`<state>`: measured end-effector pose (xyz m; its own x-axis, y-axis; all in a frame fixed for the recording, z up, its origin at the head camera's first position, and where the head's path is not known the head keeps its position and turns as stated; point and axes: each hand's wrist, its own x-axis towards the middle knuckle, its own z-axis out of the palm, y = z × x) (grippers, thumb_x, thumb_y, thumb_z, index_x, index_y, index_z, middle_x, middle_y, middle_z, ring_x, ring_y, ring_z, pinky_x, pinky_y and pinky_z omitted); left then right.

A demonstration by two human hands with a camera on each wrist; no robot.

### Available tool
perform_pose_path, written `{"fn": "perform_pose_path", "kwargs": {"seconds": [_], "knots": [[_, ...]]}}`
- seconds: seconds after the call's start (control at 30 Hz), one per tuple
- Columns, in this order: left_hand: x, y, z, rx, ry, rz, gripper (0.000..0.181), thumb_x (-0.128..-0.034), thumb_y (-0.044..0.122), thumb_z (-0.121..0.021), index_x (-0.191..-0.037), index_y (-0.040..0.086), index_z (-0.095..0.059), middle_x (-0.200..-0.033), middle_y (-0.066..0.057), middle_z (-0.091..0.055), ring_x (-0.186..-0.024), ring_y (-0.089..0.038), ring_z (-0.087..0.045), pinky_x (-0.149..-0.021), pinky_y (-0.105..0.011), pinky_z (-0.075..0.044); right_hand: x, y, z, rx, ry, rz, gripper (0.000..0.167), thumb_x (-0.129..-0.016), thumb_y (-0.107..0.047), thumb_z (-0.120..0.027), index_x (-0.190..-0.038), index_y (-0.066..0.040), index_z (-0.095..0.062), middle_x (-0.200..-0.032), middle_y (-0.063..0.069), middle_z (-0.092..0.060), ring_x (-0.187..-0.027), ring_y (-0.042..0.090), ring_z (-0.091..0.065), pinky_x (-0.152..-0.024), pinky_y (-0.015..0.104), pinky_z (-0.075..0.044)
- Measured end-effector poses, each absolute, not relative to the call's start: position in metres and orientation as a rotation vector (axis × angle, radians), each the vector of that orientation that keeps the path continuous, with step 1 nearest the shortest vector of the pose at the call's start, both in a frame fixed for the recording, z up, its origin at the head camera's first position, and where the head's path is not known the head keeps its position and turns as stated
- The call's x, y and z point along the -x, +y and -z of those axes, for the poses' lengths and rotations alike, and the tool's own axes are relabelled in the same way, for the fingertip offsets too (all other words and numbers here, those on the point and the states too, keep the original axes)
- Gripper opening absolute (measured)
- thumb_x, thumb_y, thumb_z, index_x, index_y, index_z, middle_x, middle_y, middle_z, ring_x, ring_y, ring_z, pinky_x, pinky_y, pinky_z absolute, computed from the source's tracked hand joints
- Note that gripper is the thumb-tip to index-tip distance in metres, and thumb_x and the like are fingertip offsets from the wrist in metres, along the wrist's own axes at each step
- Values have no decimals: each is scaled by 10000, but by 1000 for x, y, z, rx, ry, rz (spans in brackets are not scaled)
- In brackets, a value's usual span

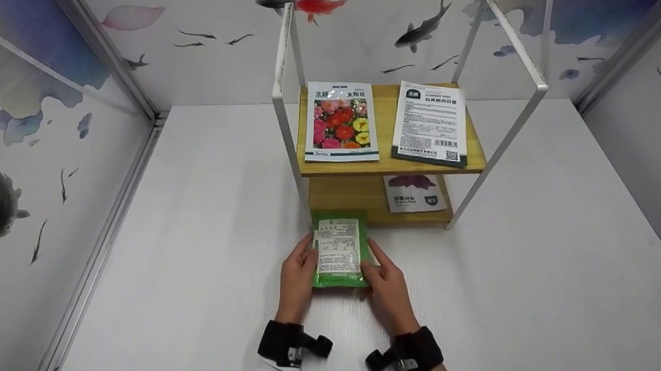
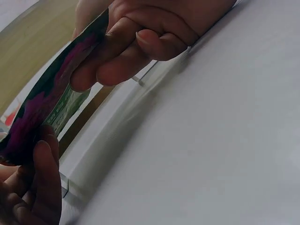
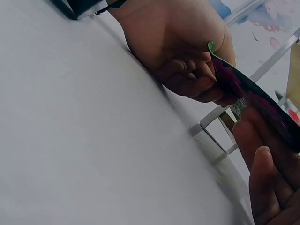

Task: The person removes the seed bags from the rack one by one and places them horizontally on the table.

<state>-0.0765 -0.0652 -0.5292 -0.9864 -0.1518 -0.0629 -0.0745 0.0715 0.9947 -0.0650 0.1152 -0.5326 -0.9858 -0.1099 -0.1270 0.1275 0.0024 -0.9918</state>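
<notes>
Both hands hold a green seed packet point(image 1: 337, 253) in front of the shelf, low over the white table. Its back, with a white printed panel, faces up in the head view. Along the packet's left edge, the left hand point(image 1: 297, 279) grips with the thumb on top. The right hand point(image 1: 388, 288) pinches the opposite edge, thumb likewise above. Curled fingers support the packet from below in both wrist views. A purple flower picture point(image 2: 35, 115) shows on its underside in the left wrist view, and the same purple print point(image 3: 229, 82) appears in the right wrist view.
A two-tier wooden shelf point(image 1: 386, 126) with a white metal frame stands behind the packet. Its upper board bears a flower-picture packet point(image 1: 343, 122) at left and a text-side-up packet point(image 1: 431, 123) at right. Another packet point(image 1: 414, 193) lies on the lower board's right side.
</notes>
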Motion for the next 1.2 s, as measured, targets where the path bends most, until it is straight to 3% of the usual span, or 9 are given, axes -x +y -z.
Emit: {"fn": "perform_pose_path", "kwargs": {"seconds": [0.17, 0.37, 0.53, 0.73, 0.9, 1.2], "knots": [[72, -71, 530, -188, -2373, 2006, 377, -919, 238, -480, -1296, 221, -467, -658, 11, -497, -580, -114, -445, -531, -238, -386, 65, 114, 532, -71, 2187, 2062, 562, -872, -441, -513, -1379, -308, -310, -666, 83, -584, -615, 170, -514, -583, 250, -406], [68, -78, 529, -193, -2452, 1968, 318, -909, 243, -479, -1224, 250, -530, -659, -13, -528, -582, -136, -467, -521, -236, -376, 66, 111, 533, -117, 2152, 2081, 567, -872, -367, -550, -1377, -306, -299, -631, 91, -515, -557, 164, -447, -504, 238, -373], [64, -84, 529, -215, -2483, 1917, 302, -898, 329, -509, -1189, 261, -554, -614, -2, -491, -565, -143, -450, -527, -251, -366, 65, 109, 534, -111, 2129, 2014, 610, -856, -370, -569, -1383, -340, -262, -708, 97, -584, -551, 178, -468, -477, 259, -406], [57, -95, 532, -234, -2549, 1800, 337, -870, 421, -527, -1174, 280, -564, -558, 35, -430, -513, -106, -391, -521, -244, -340, 64, 109, 534, 30, 2223, 1844, 673, -843, -417, -570, -1408, -273, -234, -608, 24, -520, -488, 131, -409, -448, 237, -363], [54, -102, 532, -226, -2548, 1782, 331, -876, 416, -517, -1175, 280, -561, -529, 35, -369, -466, -101, -316, -475, -241, -294, 61, 106, 532, 116, 2248, 1792, 687, -847, -425, -562, -1415, -249, -218, -626, 23, -573, -498, 139, -468, -461, 261, -417], [55, -110, 531, -347, -2570, 1679, 265, -879, 369, -519, -1122, 296, -594, -550, 30, -387, -485, -121, -365, -454, -238, -298, 58, 91, 533, 117, 2248, 1803, 656, -866, -364, -561, -1414, -213, -233, -642, 33, -614, -520, 181, -532, -476, 270, -450]]}}
